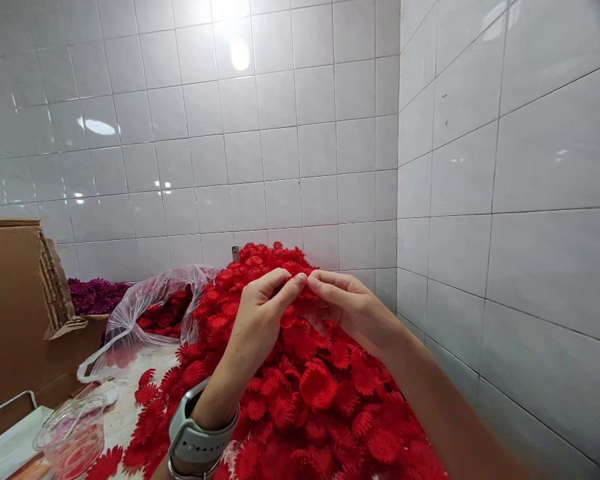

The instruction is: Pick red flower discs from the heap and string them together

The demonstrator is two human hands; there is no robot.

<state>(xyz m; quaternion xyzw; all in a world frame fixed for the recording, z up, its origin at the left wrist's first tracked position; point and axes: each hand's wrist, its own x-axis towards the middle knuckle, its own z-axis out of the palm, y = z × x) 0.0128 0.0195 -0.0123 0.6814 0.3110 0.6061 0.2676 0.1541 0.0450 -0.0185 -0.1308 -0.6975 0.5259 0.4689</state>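
A big heap of red fabric flower petals (325,393) fills the corner against the white tiled walls. My left hand (260,313), with a grey watch (200,443) on its wrist, and my right hand (347,303) meet above the heap. Fingertips of both hands pinch one red petal piece (307,290) between them. The piece is mostly hidden by the fingers.
A clear plastic bag (145,313) holding more red petals lies to the left of the heap. Purple petals (95,295) lie behind it. A brown cardboard box (15,307) stands at the left. A clear plastic container (73,433) sits near the bottom left.
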